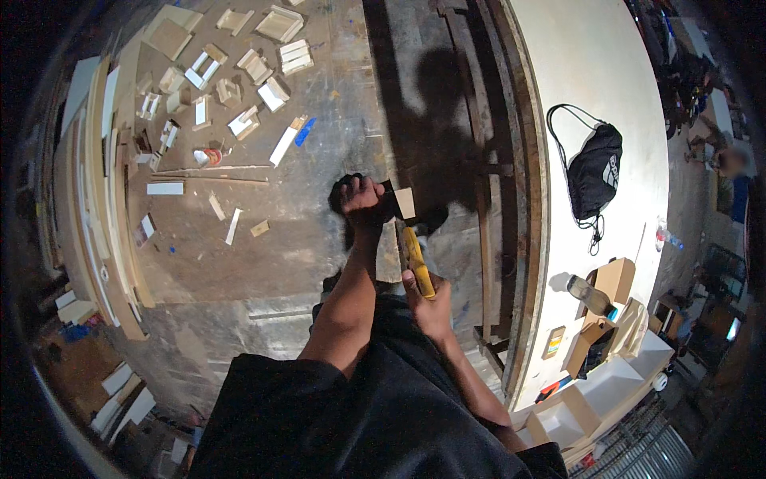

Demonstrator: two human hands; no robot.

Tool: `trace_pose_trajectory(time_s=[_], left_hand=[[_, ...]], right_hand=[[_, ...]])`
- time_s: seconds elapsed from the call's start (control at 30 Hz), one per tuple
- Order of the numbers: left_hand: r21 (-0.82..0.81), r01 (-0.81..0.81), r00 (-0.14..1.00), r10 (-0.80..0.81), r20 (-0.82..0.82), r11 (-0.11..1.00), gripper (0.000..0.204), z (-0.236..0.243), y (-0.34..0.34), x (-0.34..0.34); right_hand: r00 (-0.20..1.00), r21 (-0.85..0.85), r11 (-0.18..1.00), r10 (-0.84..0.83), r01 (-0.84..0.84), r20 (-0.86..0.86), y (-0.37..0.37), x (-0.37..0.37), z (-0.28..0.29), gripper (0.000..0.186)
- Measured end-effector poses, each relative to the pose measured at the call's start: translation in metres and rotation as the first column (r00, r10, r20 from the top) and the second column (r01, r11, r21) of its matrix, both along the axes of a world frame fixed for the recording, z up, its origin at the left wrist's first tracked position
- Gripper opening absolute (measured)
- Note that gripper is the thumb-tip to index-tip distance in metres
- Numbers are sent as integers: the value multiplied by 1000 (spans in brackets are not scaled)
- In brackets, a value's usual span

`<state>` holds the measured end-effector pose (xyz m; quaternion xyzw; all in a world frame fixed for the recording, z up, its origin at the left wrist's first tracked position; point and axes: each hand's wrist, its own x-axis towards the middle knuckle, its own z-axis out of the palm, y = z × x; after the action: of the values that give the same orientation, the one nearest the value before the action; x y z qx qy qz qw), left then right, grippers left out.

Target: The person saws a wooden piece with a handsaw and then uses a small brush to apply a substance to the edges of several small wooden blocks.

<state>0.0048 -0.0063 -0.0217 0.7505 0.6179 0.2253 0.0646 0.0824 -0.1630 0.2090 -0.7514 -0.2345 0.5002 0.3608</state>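
My left hand (361,195) is closed around a small piece with dark and pale wooden faces (404,203), at the inner edge of the worn wooden tabletop (319,120). Just below it, my right hand (431,311) grips a yellow-handled tool (415,259); its far end meets the underside of the piece, and I cannot tell whether they touch. A pale strip (389,247) runs beneath the tool along the edge. Deep shadow hides part of the area beside both hands.
Several small wooden assemblies (259,68), offcuts and a blue strip (305,132) lie left; long boards (108,191) line the far left. A pale bench (598,80) at right holds a black drawstring bag (594,172), a bottle (589,294) and cardboard boxes (614,279). A blurred person (732,172) is far right.
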Motion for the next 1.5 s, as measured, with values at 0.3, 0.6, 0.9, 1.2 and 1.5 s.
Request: trace_pose_trajectory(time_s=[0.3, 0.6, 0.9, 1.2, 1.5], left_hand=[[-115, -19, 1000, 21, 17, 993, 21, 10, 1, 0], [-72, -139, 983, 129, -130, 988, 21, -2, 0, 6], [-120, -217, 976, 213, -52, 969, 18, -17, 7, 10], [-20, -174, 980, 171, -99, 985, 20, -8, 13, -1], [63, -166, 969, 174, -173, 984, 19, -17, -2, 8]], right_hand=[[999, -68, 998, -9, 6, -46, 6, -1, -1, 45], [997, -37, 996, -83, 82, -7, -2, 3, 40, 43], [996, -296, 954, 11, -36, -85, -17, 19, 34, 41], [991, -294, 950, -125, 109, -38, -37, 5, 62, 38], [999, -260, 965, -26, 33, 29, -26, 9, 25, 33]])
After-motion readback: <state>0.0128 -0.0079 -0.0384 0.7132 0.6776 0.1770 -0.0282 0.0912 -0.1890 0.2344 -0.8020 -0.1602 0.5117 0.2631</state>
